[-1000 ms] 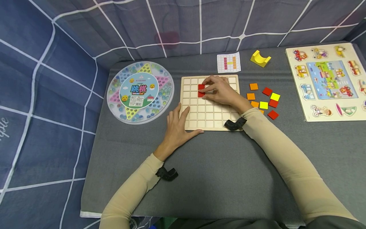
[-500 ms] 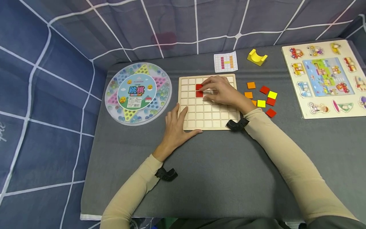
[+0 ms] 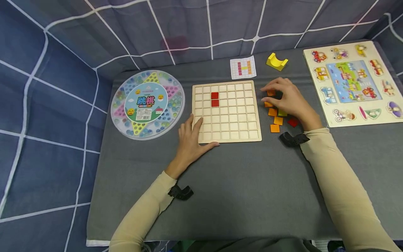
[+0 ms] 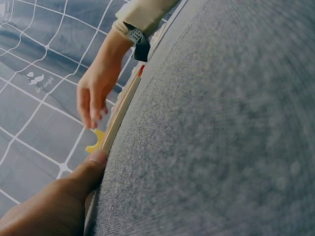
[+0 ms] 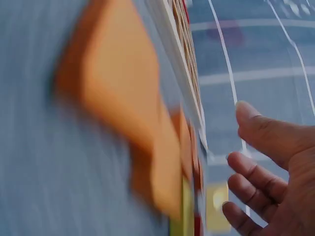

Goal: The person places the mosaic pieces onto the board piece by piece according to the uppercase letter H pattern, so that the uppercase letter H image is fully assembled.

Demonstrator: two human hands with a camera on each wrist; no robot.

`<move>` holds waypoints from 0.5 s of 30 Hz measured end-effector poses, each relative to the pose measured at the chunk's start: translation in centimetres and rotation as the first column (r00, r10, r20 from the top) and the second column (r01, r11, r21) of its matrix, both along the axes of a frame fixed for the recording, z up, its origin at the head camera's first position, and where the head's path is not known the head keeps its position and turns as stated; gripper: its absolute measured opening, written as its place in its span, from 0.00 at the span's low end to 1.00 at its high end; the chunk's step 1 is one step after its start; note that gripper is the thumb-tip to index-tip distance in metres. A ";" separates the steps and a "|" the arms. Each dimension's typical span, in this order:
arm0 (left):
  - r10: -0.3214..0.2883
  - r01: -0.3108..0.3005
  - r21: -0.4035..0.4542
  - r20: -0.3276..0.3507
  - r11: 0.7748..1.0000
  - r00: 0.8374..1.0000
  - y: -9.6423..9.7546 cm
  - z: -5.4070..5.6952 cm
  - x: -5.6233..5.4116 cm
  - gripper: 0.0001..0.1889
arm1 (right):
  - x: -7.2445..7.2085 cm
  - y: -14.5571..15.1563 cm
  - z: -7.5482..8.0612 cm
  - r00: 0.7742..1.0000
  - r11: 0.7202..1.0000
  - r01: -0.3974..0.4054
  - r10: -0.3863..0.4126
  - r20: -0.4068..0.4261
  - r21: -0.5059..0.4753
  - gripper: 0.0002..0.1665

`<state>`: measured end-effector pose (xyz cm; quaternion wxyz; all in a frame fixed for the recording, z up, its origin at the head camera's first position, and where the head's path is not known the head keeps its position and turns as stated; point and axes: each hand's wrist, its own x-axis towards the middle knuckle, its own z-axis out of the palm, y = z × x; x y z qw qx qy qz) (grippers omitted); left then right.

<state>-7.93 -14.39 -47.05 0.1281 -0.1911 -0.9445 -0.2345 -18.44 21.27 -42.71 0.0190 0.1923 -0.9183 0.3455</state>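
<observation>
Right hand: the right hand [image 3: 289, 97] is over the tile pile at the board's right; thumb and fingers stand apart, nothing seen between them; fingertip contact with a tile, cannot tell.
Tiles: flat orange square tiles, probably painted wood [image 3: 278, 120], lie in a loose run beside the board; a flat yellow square tile [image 3: 282, 113] and a flat red square tile [image 3: 292, 122] show partly under the hand.
Tile handling: likely light, stiff, hard to break; smooth faces may slip; best pinched by two opposite edges, thumb against fingertips.
Left hand: the left hand [image 3: 190, 142] is spread at the board's near-left corner; thumb along near edge, fingers at left edge.
Board: pale wooden square grid board [image 3: 233, 126] lies flat; two red square tiles [image 3: 215, 99] sit in its third column from left, second and third rows from far edge; probably rigid, fairly light; steady it by the rim.
Beyond: white paper pattern card [image 3: 242, 68]; yellow arched block [image 3: 277, 62].
</observation>
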 end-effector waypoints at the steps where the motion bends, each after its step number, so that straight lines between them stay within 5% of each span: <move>1: 0.000 0.000 0.001 0.003 1.000 1.000 0.0 0.0 0.0 0.54 | 0.1 0.7 0.1 0.999 0.999 0.033 -0.034 0.009 0.010 0.20; 7: 0.002 -0.002 -0.005 0.013 1.000 1.000 -0.1 0.0 0.0 0.54 | 0.2 3.7 -0.2 0.980 0.983 0.159 -0.168 0.109 0.088 0.24; 15: -0.005 0.005 -0.004 0.001 1.000 1.000 0.0 0.0 0.0 0.54 | 0.7 4.9 -0.8 0.952 0.968 0.222 -0.241 0.189 0.115 0.24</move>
